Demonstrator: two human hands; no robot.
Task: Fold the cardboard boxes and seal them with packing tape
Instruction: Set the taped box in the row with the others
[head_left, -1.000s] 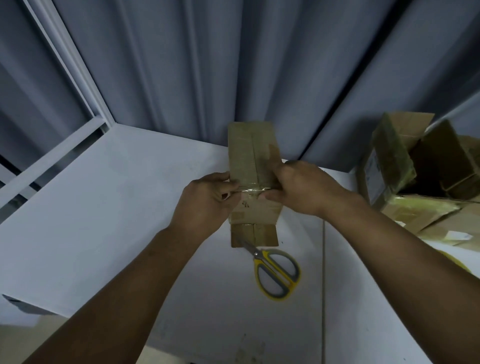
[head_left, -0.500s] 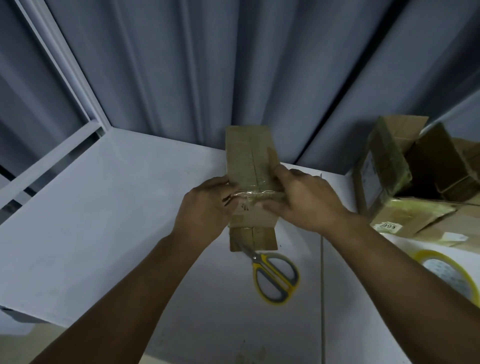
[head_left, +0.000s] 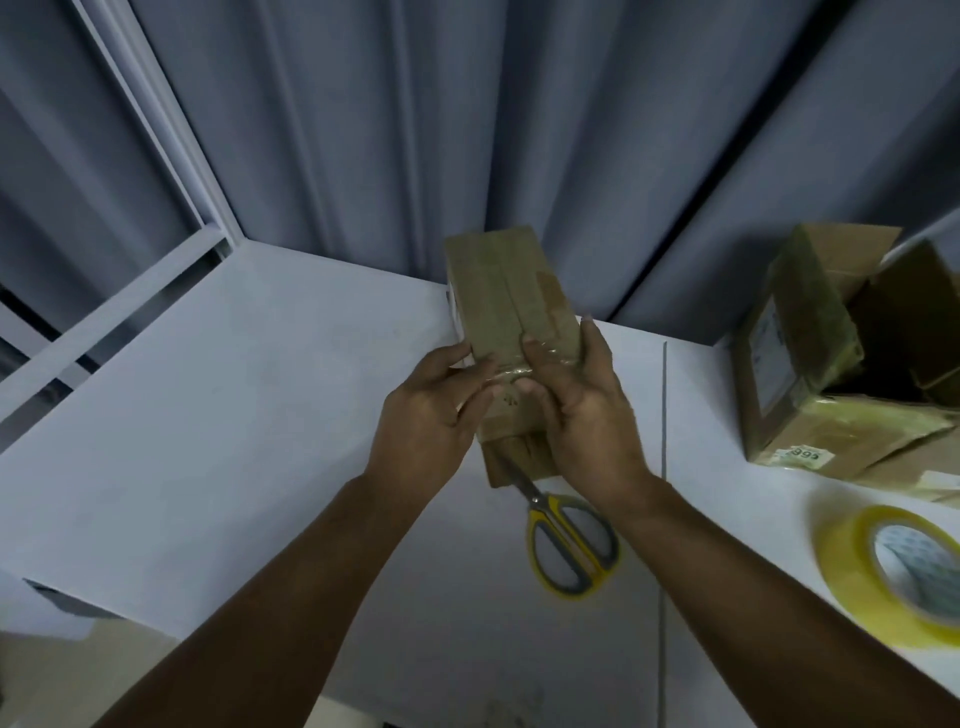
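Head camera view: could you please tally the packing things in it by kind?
Cardboard boxes: 2, the held box and the open box; the cardboard under that one is unclear.
Scissors: 1
Tape roll: 1
Total: 4

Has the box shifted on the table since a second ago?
No. The cardboard box has stayed put: its near end still covers the blade tips of the scissors, which lie on the table, just as before.
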